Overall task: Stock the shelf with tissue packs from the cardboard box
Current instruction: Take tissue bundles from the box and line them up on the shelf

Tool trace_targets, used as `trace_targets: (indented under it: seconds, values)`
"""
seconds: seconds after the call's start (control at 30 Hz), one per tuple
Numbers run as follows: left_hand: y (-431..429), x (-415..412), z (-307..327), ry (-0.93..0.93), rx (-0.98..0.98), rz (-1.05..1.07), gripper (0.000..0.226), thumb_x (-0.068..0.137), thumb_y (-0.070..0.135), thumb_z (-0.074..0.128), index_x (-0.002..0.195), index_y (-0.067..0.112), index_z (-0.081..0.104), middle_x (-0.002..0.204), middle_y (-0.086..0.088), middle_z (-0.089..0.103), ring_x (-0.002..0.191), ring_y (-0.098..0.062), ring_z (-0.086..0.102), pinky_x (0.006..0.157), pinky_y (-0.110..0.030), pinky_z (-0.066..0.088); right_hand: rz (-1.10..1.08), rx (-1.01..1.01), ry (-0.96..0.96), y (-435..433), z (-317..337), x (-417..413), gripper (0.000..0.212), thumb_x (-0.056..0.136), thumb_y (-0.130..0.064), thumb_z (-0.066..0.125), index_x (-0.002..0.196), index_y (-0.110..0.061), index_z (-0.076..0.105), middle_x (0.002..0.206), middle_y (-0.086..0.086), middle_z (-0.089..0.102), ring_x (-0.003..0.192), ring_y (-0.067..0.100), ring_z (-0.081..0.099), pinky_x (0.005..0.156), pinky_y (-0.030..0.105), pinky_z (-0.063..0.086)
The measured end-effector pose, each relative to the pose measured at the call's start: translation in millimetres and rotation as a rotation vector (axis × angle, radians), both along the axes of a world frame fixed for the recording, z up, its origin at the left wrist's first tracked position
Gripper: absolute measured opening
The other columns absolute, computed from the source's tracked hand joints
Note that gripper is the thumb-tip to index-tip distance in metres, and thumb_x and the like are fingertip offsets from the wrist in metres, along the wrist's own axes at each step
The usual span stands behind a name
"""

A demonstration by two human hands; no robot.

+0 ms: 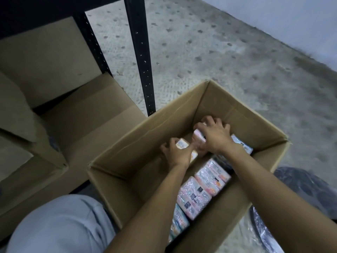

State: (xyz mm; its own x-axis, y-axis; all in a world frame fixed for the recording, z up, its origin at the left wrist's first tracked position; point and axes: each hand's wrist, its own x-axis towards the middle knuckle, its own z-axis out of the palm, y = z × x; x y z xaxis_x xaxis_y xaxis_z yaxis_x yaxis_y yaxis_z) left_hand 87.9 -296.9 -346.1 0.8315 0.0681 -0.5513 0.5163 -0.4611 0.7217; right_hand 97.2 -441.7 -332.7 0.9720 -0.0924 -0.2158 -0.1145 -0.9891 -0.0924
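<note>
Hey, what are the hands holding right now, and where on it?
Each holds a tissue pack inside the cardboard box: the left hand grips a yellow-ended pack across its sides, the right hand grips a pink pack over its top.

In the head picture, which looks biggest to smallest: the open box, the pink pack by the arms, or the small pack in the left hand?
1. open box
2. pink pack
3. small pack, held by the left hand. It is partly hidden and farther away, so its true size is unsure.

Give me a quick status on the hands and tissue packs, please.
Left hand grips a tissue pack. Right hand grips a second pack. Both inside cardboard box. Nothing obstructing.
</note>
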Motion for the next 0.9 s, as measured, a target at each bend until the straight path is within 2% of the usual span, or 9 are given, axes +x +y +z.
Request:
trace_targets:
  seconds: [0.07, 0.13, 0.2, 0.27, 0.37, 0.57, 0.8, 0.9]
  values:
    - [5, 3, -1, 0.007, -0.024, 0.009, 0.052, 0.071, 0.037, 0.077, 0.119, 0.029, 0.059, 0.133, -0.006, 0.035, 0.114, -0.029, 0.046, 0.1, -0.034, 0.041, 0.003, 0.005, 0.044, 5, -2, -1, 0.05, 0.076, -0.049, 0.062, 0.12, -0.033, 0.044, 0.132, 0.004, 0.03, 0.114, 0.035, 0.038, 0.085, 0.05, 0.037]
    - [11, 5, -1, 0.008, -0.005, -0.024, 0.049, 0.074, 0.034, 0.075, 0.12, 0.027, 0.061, 0.127, -0.007, 0.044, 0.113, -0.028, 0.051, 0.096, -0.028, 0.041, 0.004, -0.009, 0.084, 5, -1, -2, 0.055, 0.074, -0.041, 0.067, 0.121, -0.031, 0.042, 0.135, 0.006, 0.027, 0.113, 0.037, 0.039, 0.084, 0.052, 0.04]
    - [17, 6, 1, -0.005, 0.004, -0.045, 0.044, 0.071, 0.037, 0.075, 0.113, 0.025, 0.067, 0.117, -0.006, 0.059, 0.107, -0.027, 0.058, 0.094, -0.03, 0.047, -0.001, -0.015, 0.09, 4, 1, -2, 0.059, 0.07, -0.033, 0.072, 0.122, -0.03, 0.042, 0.137, 0.007, 0.027, 0.114, 0.036, 0.039, 0.082, 0.052, 0.04]
    - [23, 4, 7, -0.003, -0.006, -0.052, 0.036, 0.069, 0.036, 0.077, 0.101, 0.02, 0.071, 0.1, -0.005, 0.07, 0.092, -0.023, 0.066, 0.085, -0.032, 0.054, -0.033, 0.013, 0.08, 3, 5, -4, 0.062, 0.067, -0.028, 0.075, 0.121, -0.031, 0.044, 0.136, 0.006, 0.029, 0.114, 0.035, 0.039, 0.081, 0.051, 0.041]
    - [32, 3, 15, -0.005, -0.022, -0.082, 0.025, 0.071, 0.027, 0.078, 0.094, 0.018, 0.072, 0.085, 0.001, 0.068, 0.078, -0.017, 0.064, 0.073, -0.023, 0.05, -0.117, 0.083, 0.052, 3, 11, -11, 0.064, 0.064, -0.028, 0.079, 0.12, -0.031, 0.048, 0.131, 0.004, 0.033, 0.113, 0.033, 0.041, 0.083, 0.051, 0.045]
    - [55, 1, 44, -0.084, 0.025, -0.177, 0.038, 0.069, 0.025, 0.08, 0.107, 0.021, 0.073, 0.088, 0.002, 0.066, 0.079, -0.013, 0.06, 0.072, -0.019, 0.044, -0.171, 0.204, -0.043, 10, 36, -31, 0.064, 0.061, -0.033, 0.08, 0.117, -0.033, 0.05, 0.13, 0.001, 0.034, 0.112, 0.03, 0.042, 0.086, 0.049, 0.047]
    - [97, -4, 94, -0.195, 0.047, -0.245, 0.041, 0.062, 0.026, 0.083, 0.101, 0.028, 0.075, 0.094, 0.007, 0.072, 0.088, -0.013, 0.065, 0.078, -0.019, 0.047, -0.248, 0.358, -0.219, 32, 78, -61, 0.059, 0.057, -0.033, 0.082, 0.109, -0.035, 0.055, 0.126, -0.003, 0.036, 0.11, 0.024, 0.045, 0.089, 0.047, 0.047]
    - [119, -11, 122, -0.237, 0.038, -0.279, 0.039, 0.062, 0.026, 0.083, 0.101, 0.027, 0.075, 0.095, 0.007, 0.072, 0.085, -0.013, 0.065, 0.074, -0.021, 0.047, -0.253, 0.401, -0.295, 43, 101, -76, 0.059, 0.054, -0.034, 0.082, 0.107, -0.039, 0.055, 0.123, -0.006, 0.035, 0.11, 0.022, 0.045, 0.089, 0.047, 0.047]
